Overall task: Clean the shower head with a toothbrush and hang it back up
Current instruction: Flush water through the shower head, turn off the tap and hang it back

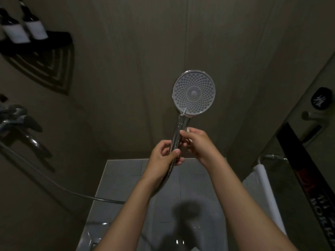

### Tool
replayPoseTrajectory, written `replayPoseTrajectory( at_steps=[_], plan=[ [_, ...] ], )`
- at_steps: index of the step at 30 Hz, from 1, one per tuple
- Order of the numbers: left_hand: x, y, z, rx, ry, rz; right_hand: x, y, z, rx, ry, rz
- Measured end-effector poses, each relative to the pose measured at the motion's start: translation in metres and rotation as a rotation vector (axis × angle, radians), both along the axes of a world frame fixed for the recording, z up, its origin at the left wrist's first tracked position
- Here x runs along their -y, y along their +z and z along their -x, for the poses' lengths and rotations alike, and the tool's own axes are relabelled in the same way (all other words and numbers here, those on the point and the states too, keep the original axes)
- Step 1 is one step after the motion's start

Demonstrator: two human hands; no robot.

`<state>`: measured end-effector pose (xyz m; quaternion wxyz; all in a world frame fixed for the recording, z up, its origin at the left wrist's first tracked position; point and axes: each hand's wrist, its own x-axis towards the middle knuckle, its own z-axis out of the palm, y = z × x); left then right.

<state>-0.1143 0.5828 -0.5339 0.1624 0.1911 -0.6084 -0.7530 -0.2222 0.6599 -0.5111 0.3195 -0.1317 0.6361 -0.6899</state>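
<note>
The shower head point(193, 93) is held up in front of the wall, its round white nozzle face turned toward me and its chrome handle point(182, 124) pointing down. My left hand point(163, 154) grips the lower handle. My right hand point(199, 144) is closed just right of the handle, touching it. A small white end point(188, 129) sticks out above its fingers; it looks like the toothbrush, the rest hidden in the hand. The hose point(54, 183) runs from the handle down and away to the left.
A chrome mixer tap point(21, 122) sticks out of the left wall. Above it, a dark corner shelf point(45, 57) holds two bottles point(23, 29). On the right are a white towel point(261, 180) on a rail and a door handle point(311, 115). Grey floor tiles point(123, 178) lie below.
</note>
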Motion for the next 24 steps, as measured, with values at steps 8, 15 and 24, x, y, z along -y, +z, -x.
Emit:
replayPoseTrajectory(
  at_steps=[8, 15, 24],
  plan=[
    [0.025, 0.049, 0.031, -0.073, 0.007, 0.069, 0.023, 0.065, 0.023, -0.189, 0.018, -0.027],
    [0.046, 0.08, 0.039, -0.103, 0.057, 0.24, 0.038, 0.105, 0.027, -0.281, 0.064, 0.01],
    [0.065, 0.094, 0.033, -0.143, 0.045, 0.148, 0.059, 0.109, 0.028, -0.331, 0.125, 0.085]
  ],
)
